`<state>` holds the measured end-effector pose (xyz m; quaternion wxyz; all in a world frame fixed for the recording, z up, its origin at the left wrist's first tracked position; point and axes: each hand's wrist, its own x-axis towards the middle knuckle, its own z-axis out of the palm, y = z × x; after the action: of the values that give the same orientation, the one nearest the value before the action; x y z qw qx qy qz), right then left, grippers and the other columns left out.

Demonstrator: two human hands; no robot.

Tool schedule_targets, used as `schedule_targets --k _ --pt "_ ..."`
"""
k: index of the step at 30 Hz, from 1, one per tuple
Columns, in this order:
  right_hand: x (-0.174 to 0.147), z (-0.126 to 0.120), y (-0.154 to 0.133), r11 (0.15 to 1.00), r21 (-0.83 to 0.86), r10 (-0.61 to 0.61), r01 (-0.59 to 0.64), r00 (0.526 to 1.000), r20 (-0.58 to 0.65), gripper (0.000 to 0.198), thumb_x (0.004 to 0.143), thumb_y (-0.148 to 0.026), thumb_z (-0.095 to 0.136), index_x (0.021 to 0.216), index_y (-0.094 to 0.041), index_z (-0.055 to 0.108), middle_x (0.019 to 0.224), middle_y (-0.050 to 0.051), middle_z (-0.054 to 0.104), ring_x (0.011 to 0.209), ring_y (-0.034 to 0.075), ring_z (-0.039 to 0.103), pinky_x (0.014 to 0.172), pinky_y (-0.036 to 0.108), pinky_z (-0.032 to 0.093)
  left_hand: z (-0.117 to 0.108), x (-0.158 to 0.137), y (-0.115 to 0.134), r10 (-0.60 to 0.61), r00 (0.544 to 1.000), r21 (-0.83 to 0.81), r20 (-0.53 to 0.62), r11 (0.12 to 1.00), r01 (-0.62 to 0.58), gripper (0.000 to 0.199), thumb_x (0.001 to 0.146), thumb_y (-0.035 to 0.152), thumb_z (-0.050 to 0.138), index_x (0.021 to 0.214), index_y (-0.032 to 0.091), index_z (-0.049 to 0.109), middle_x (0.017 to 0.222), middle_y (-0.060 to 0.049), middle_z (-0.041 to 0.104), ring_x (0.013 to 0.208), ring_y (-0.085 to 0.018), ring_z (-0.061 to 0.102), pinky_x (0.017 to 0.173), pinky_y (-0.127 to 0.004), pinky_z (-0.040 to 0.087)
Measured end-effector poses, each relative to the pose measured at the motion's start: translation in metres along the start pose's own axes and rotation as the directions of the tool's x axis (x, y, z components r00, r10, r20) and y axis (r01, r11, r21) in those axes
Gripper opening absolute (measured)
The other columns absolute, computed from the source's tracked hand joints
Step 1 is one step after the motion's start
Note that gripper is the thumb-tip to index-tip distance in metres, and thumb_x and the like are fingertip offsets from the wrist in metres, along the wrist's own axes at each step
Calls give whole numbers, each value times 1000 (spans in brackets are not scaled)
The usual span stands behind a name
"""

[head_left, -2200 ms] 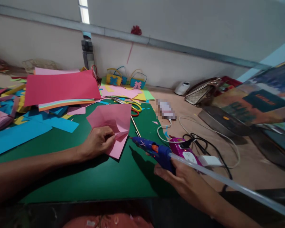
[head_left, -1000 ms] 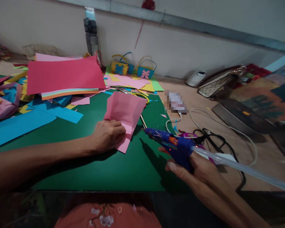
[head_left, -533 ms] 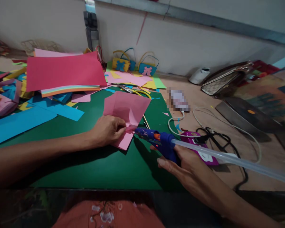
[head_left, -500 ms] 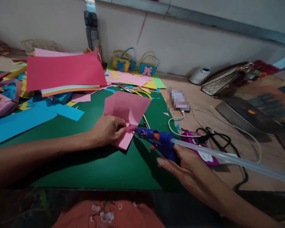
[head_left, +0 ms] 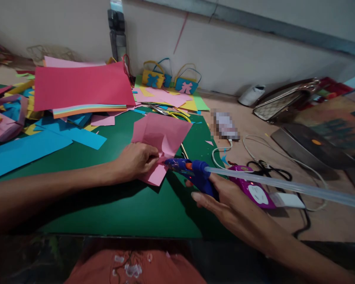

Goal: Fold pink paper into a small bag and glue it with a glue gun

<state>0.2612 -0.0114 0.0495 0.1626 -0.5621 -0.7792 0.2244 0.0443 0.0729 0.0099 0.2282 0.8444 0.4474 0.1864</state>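
Pinching the creased pink paper (head_left: 159,128) over the green mat (head_left: 121,217) between thumb and curled fingers of the left hand (head_left: 137,159). Gripping a blue hot-glue gun (head_left: 202,179) in the right hand (head_left: 226,199), with forearm slanting in from the right, and pointing its nozzle (head_left: 172,163) at the fold
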Motion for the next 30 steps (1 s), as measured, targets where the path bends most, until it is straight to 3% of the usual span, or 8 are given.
schedule_targets --k 6,9,14,21,24,30 --pt "1 -1 0 996 60 55 -58 997 45 31 82 -37 50 108 -22 56 92 5 66 81 21 63 75 36 50 -2 0 -1 17 1000 -31 20 999 -16 27 81 21 46 55 13 52 50 3 42 48 -6 26 47 -22 17" --pt "2 -1 2 993 100 58 -68 994 93 32 83 -36 50 112 -22 54 94 5 66 83 20 63 77 36 50 -2 0 -1 16 1000 -36 25 999 -15 26 81 22 47 57 12 52 51 3 43 48 -6 29 47 -22 18" --pt "3 1 2 990 103 80 -95 987 139 21 84 -35 50 100 -22 55 88 3 67 78 19 63 76 36 49 -3 0 -3 26 999 -25 39 999 -25 25 81 23 49 60 12 56 53 2 48 49 -6 33 48 -21 20" --pt "4 4 -2 978 183 71 -100 985 156 26 86 -32 50 111 -24 50 94 1 65 85 17 61 80 34 47 -3 2 -6 70 997 -20 45 997 -69 21 79 17 48 60 12 57 53 2 51 48 -6 35 47 -20 22" --pt "8 3 -7 977 190 61 -93 984 165 18 84 -28 50 102 -23 53 89 1 64 81 17 60 76 32 47 -3 1 -6 83 995 -19 55 996 -82 21 79 14 48 58 12 56 51 3 49 47 -5 35 47 -20 22" --pt "13 2 -15 982 171 52 -81 984 168 9 82 -24 50 89 -20 54 81 1 61 73 15 56 70 29 46 -2 1 -9 97 993 -35 64 995 -95 18 79 12 47 70 12 62 59 0 59 51 -7 45 49 -20 26"
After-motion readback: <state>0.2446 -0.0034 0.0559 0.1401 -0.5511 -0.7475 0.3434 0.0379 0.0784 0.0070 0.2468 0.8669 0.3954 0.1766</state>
